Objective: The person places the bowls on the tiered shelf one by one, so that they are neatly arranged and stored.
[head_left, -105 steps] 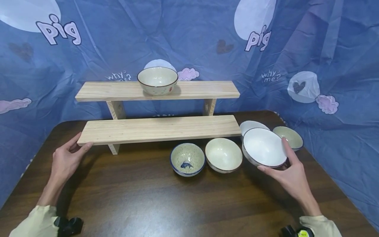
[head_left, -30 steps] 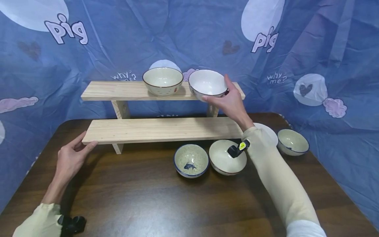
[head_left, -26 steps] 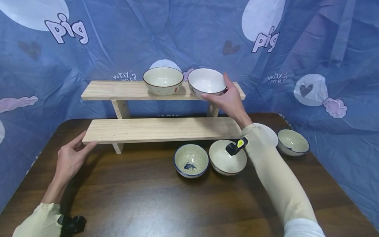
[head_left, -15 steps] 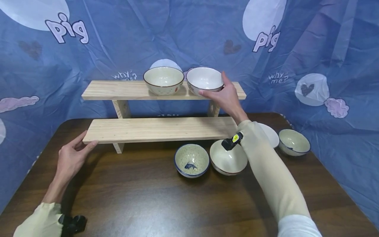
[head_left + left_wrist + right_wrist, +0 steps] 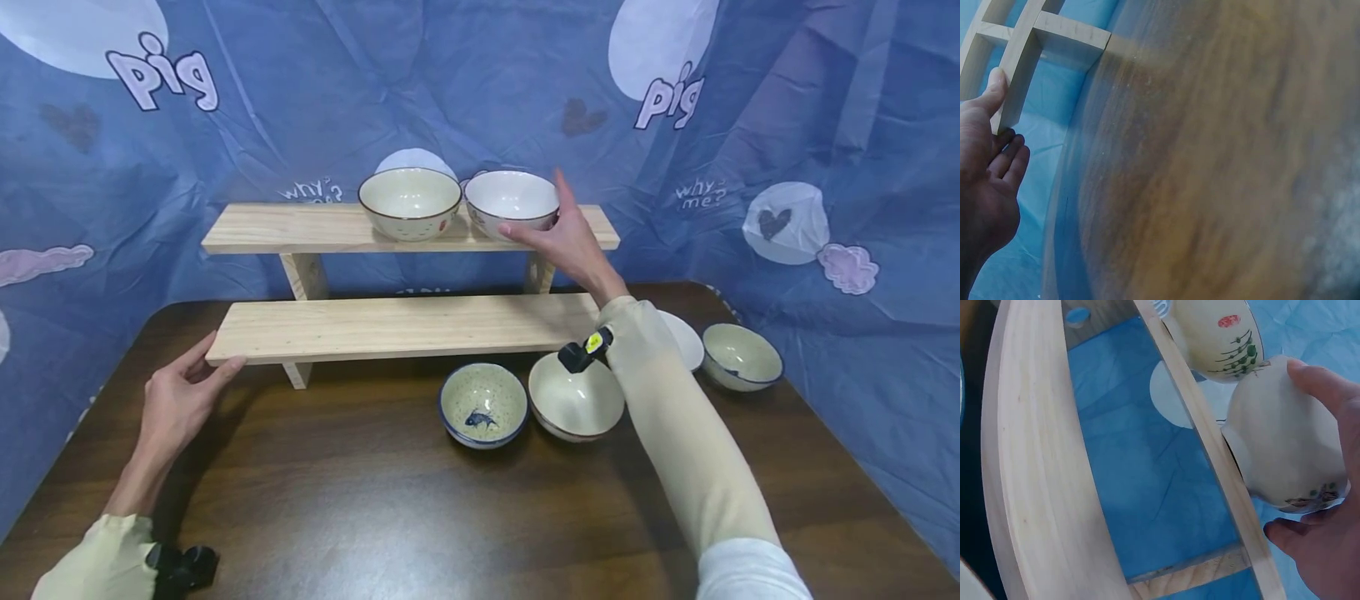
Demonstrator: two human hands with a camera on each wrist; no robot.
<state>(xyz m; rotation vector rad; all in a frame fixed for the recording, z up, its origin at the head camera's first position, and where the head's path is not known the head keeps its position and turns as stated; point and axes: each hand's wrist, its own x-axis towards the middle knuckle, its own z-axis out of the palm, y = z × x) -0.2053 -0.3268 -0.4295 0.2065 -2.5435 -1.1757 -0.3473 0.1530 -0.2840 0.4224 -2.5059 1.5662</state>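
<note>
A creased blue cloth (image 5: 495, 92) hangs behind and to the right of the bench (image 5: 360, 450), printed with pale discs (image 5: 662, 48), dark hearts (image 5: 583, 118), pink clouds (image 5: 848, 268) and the word "pig" (image 5: 166, 75). The bench is dark brown, wood-grained, its far corners rounded; a whitish sheen (image 5: 397, 508) lights its near part.

I record a round white ceramic bowl (image 5: 512, 196), smooth and glossy; a pale two-tier wooden shelf (image 5: 405, 327), matt, grain visible; a dark brown wood-grain table (image 5: 337, 500), glossy; my right cream cloth sleeve (image 5: 690, 417), matt.
</note>
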